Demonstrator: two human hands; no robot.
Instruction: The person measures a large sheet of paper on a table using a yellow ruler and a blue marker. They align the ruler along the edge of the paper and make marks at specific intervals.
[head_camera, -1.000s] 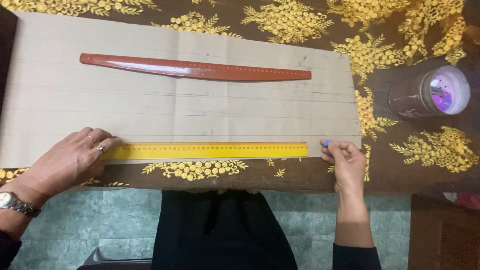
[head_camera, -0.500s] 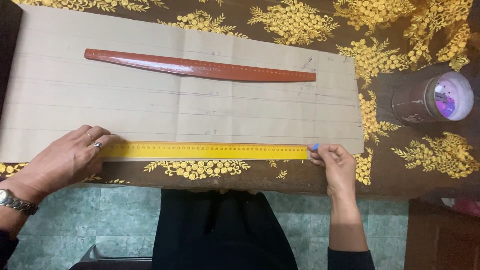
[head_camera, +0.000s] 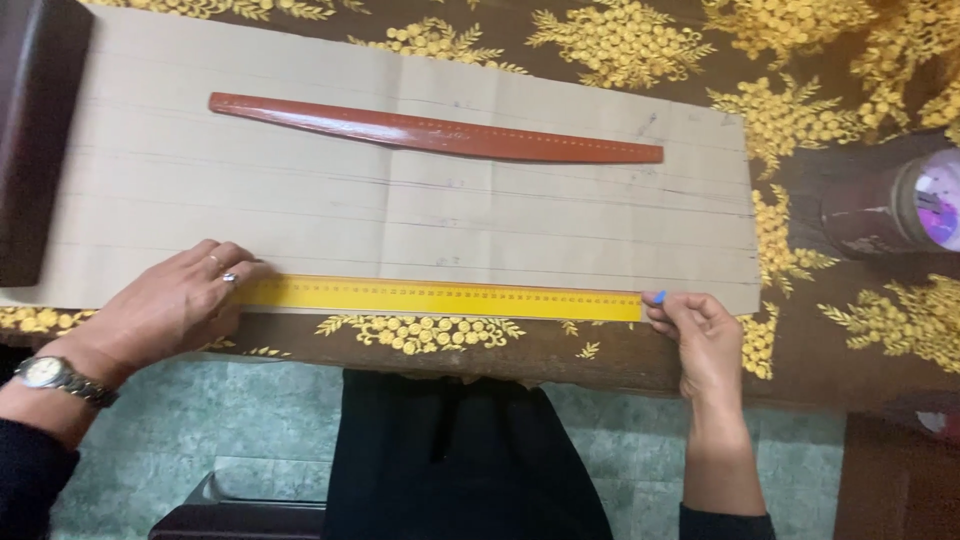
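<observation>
A large beige sheet of paper (head_camera: 400, 200) with several faint drawn lines lies flat on the table. Along its near edge lies a long yellow ruler (head_camera: 440, 297). My left hand (head_camera: 170, 305), with a ring and a wristwatch, presses flat on the ruler's left end. My right hand (head_camera: 700, 335) pinches a small blue marking piece (head_camera: 659, 297) against the paper at the ruler's right end. A curved reddish-brown ruler (head_camera: 430, 130) rests untouched higher up on the paper.
The table wears a dark brown cloth with yellow flower prints (head_camera: 800, 120). A clear jar with a purple lid (head_camera: 900, 210) stands at the right. A dark block (head_camera: 35, 140) sits at the left edge. Green floor tiles (head_camera: 150, 430) show below.
My right hand has slid left along the paper's near edge to the yellow ruler's right end. My left hand stays pressed on the ruler.
</observation>
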